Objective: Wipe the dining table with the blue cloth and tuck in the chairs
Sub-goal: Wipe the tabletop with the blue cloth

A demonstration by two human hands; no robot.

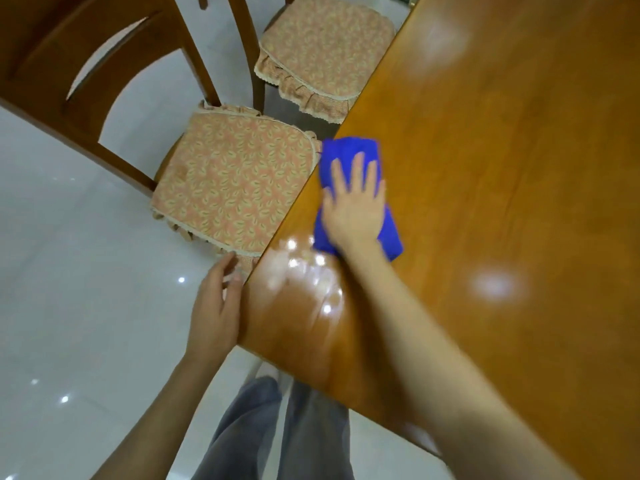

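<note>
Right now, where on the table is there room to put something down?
The wide bare wood of the table right of the blue cloth is free. The left edge is crowded: the right hand presses the cloth there, and the left hand is at the near corner by the chair cushion.

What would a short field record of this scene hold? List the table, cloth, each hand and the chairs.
table: glossy wood, light glare near its corner
cloth: blue, folded, on the table near the chair-side edge
right hand: flat on the cloth, fingers straight
left hand: by the table's edge near the corner, holds nothing
near chair: patterned cushion, seat mostly out from the table
far chair: same cushion, seat mostly out
floor: pale glossy tiles
</note>
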